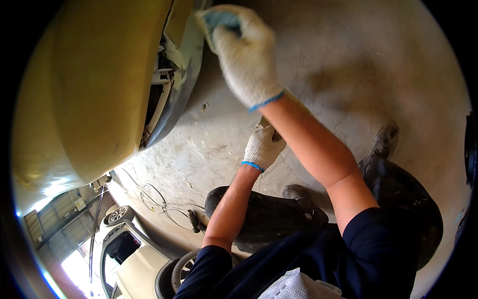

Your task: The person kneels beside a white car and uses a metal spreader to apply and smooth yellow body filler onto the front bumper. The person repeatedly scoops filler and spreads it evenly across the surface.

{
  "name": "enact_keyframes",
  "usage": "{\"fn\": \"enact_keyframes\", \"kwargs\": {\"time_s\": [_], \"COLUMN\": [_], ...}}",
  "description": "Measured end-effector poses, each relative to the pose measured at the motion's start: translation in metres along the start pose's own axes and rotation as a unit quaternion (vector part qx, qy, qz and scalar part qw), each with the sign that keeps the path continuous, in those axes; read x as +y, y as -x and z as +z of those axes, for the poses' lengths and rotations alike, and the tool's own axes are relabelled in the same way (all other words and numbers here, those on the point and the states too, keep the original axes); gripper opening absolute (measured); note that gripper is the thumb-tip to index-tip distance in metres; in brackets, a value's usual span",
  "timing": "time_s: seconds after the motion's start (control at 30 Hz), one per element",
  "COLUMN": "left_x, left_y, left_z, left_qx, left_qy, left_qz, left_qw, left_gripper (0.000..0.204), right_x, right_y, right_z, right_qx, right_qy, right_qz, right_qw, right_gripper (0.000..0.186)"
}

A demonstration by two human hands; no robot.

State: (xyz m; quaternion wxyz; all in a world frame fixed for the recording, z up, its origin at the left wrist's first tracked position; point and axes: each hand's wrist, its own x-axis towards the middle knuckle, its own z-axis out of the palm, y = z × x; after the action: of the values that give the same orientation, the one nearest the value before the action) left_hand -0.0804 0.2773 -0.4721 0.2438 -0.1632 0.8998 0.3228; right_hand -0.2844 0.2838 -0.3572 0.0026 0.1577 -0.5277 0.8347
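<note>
My right hand [247,62], in a white knit glove with a blue cuff, is raised at the top beside the car's front corner. Its fingers are closed around a greenish-grey pad [222,20] with a pale edge; motion blurs both. Lower down, my left hand [265,147], gloved the same way, is closed on a thing that my right forearm largely hides; only a pale bit shows. To the left stand the car's yellowish body panel [99,84] and its grey bumper [180,104], with an open gap between them exposing inner parts.
Cables or hoses [157,199] lie on the concrete floor [338,45], with a dark tool [193,221] at one end. Another car, beige [142,271], stands at the lower left. My bent legs [271,214] take up the lower middle and right.
</note>
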Motion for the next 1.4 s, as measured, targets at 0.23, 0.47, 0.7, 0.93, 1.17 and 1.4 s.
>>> {"fn": "enact_keyframes", "kwargs": {"time_s": [0.23, 0.47, 0.7, 0.93, 1.17, 1.4], "left_x": [0.021, 0.025, 0.020, 0.011, 0.016, 0.015], "left_y": [0.007, 0.014, 0.024, 0.021, 0.023, 0.026], "left_z": [-0.009, -0.014, -0.015, -0.012, -0.015, -0.012], "left_qx": [0.055, 0.058, 0.046, 0.058, 0.054, 0.048], "left_qy": [0.041, 0.035, 0.018, 0.045, 0.031, 0.032], "left_qz": [-0.076, -0.093, -0.106, -0.086, -0.092, -0.090], "left_qw": [0.995, 0.993, 0.993, 0.994, 0.994, 0.994], "left_gripper": [0.034, 0.036, 0.037, 0.036, 0.036, 0.037], "right_x": [0.006, 0.012, 0.016, 0.016, 0.016, 0.016], "right_y": [-0.055, -0.078, -0.080, -0.071, -0.070, -0.069], "right_z": [-0.018, -0.013, -0.011, -0.017, -0.009, -0.008], "right_qx": [0.069, 0.071, 0.073, 0.078, 0.078, 0.076], "right_qy": [-0.031, 0.005, 0.014, 0.015, 0.017, 0.023], "right_qz": [0.128, 0.114, 0.112, 0.118, 0.103, 0.093], "right_qw": [0.989, 0.991, 0.991, 0.990, 0.991, 0.992], "right_gripper": [0.023, 0.022, 0.022, 0.021, 0.021, 0.020]}}
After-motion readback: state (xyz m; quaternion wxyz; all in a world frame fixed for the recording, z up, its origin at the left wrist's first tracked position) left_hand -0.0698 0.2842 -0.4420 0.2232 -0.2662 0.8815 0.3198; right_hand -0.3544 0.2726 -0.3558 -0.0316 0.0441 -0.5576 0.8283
